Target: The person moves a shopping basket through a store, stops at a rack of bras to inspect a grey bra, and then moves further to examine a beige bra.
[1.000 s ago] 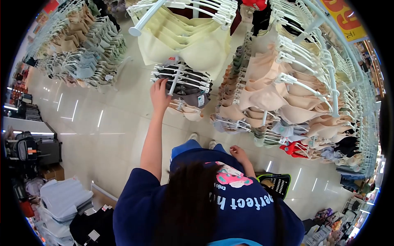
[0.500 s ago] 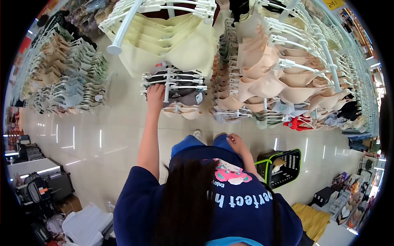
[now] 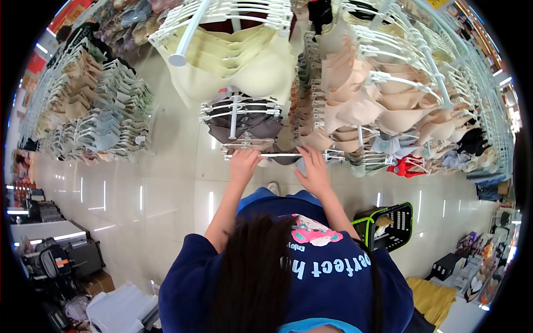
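In front of my waist I have a dark grey-brown bra (image 3: pixel 286 159) on a white hanger (image 3: pixel 272 155). My left hand (image 3: pixel 244 165) is closed on the hanger's left part. At the right end my right hand (image 3: pixel 313 171) grips the bra, thumb below and fingers over it. Just beyond hang more dark bras (image 3: pixel 244 125) on a white display hook (image 3: pixel 234 119). Behind and above them, pale yellow bras (image 3: pixel 239 77) hang in a row on another hook.
A black basket with a green rim (image 3: pixel 411 222) hangs by my right forearm. Beige bras (image 3: pixel 361 105) fill racks at right, with a red one (image 3: pixel 406 165) lower down. Another bra rack (image 3: pixel 94 111) stands at left. Suitcases (image 3: pixel 83 252) stand on the shiny floor (image 3: pixel 177 183).
My left hand has come back from the dark bras on the hook and now holds one on its hanger. My right hand has risen from my thigh to its other end.
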A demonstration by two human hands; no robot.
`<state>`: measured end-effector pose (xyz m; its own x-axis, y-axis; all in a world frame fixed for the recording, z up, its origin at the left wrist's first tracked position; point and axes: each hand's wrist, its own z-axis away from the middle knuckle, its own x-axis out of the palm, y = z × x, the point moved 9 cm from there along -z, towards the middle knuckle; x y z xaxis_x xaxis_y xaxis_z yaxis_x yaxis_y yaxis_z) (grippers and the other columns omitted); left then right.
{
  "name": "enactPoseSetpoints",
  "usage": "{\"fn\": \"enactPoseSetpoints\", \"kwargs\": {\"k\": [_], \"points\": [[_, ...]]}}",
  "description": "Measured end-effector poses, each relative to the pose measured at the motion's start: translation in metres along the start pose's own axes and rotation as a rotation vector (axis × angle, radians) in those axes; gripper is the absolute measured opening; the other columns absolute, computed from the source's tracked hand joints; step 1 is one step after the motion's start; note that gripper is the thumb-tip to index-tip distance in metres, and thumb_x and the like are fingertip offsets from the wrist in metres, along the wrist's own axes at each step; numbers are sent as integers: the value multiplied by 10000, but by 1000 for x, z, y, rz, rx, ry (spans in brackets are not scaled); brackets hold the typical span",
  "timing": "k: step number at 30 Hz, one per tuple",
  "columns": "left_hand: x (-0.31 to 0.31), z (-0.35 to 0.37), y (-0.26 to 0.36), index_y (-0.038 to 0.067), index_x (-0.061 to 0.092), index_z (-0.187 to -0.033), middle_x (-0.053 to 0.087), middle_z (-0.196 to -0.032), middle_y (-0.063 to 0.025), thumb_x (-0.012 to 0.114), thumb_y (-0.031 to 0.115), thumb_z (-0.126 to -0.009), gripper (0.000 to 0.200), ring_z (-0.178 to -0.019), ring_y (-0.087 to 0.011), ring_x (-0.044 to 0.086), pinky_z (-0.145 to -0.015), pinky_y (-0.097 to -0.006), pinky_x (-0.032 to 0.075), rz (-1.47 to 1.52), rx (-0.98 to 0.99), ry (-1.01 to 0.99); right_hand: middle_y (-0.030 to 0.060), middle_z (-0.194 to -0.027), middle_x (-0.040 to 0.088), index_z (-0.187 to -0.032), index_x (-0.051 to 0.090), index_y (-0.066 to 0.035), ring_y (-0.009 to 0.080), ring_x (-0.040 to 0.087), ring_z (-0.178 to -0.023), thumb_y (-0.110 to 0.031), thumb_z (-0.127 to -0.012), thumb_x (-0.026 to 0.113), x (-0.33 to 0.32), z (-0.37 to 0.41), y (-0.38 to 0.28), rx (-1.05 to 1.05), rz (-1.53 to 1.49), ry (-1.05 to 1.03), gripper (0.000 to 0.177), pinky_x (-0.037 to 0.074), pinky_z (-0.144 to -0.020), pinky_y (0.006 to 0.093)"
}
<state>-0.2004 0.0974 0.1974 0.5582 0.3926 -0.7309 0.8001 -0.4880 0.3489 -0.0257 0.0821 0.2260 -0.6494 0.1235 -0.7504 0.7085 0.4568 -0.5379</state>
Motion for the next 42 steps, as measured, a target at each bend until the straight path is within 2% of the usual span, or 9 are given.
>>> {"fn": "enactPoseSetpoints", "kwargs": {"k": [3, 7, 14, 18, 22, 24, 28, 35, 42], "points": [[-8, -8, 42, 82, 495, -656, 474, -625, -28, 606, 210, -649, 170, -618, -188, 482, -585, -301, 352, 23, 63, 4, 140, -935, 489, -901, 490, -27, 312, 455, -888, -184, -665, 601, -3, 0, -23, -149, 62, 7, 305, 376, -753, 389], [-7, -19, 89, 94, 511, -678, 474, -650, -24, 614, 260, -633, 201, -662, -193, 475, -656, -316, 361, 28, 190, -80, 113, -585, 512, -676, 470, -38, 289, 519, -564, -228, -736, 548, -26, 21, -5, 84, 27, 16, 213, 398, -499, 379], [-56, -71, 142, 144, 525, -1022, 508, -1006, -10, 684, 453, -459, 661, -1007, -208, 420, -920, -379, 214, 44, 213, -75, 90, -539, 518, -763, 577, -90, 255, 510, -486, -238, -730, 577, -138, 101, 18, 428, -161, 258, 152, 378, -439, 328], [11, -46, 156, 53, 380, -1172, 455, -1124, -82, 749, 357, -482, 839, -1053, -214, 417, -894, -331, 322, 1370, -186, -545, 68, -498, 452, -780, 578, -49, 147, 397, -419, -196, -736, 586, -196, 155, 23, 483, -365, 434, 154, 319, -419, 275], [80, 16, 154, 17, 372, -1142, 463, -1064, -50, 744, 331, -565, 755, -948, -138, 460, -762, -267, 387, 1307, -319, -938, 29, -505, 448, -790, 571, -16, 76, 353, -457, -194, -760, 566, -256, 190, -6, 415, -408, 586, 180, 295, -426, 245], [84, 34, 180, 36, 373, -1146, 464, -1038, -25, 756, 328, -546, 770, -903, -116, 456, -712, -251, 384, 1550, -353, -895, -8, -502, 434, -777, 569, -4, 58, 335, -468, -191, -769, 559, -279, 209, -11, 468, -350, 609, 188, 279, -428, 228], [51, 67, 275, 117, 336, -1203, 369, -1219, -17, 746, 432, -481, 888, -1135, -197, 332, -926, -377, 295, 2144, -390, -965, -72, -563, 371, -754, 540, 2, 9, 281, -510, -207, -802, 532, -305, 234, -21, 507, -334, 526, 214, 208, -431, 193], [37, 128, 307, 170, 316, -1233, 331, -1255, 10, 736, 276, -587, 778, -1175, -203, 286, -944, -397, 240, 2257, -242, -991, -55, -524, 370, -674, 528, -6, 25, 294, -495, -220, -790, 531, -322, 245, -44, 436, -341, 497, 244, 229, -435, 205], [46, 128, 298, 63, 399, -1139, 403, -1161, -46, 544, 52, -770, 396, -1075, -173, 384, -882, -310, 325, 1566, -371, -698, -31, -509, 403, -636, 509, 12, 37, 340, -484, -157, -781, 528, -327, 267, -59, 390, -409, 544, 223, 287, -431, 217]]}}
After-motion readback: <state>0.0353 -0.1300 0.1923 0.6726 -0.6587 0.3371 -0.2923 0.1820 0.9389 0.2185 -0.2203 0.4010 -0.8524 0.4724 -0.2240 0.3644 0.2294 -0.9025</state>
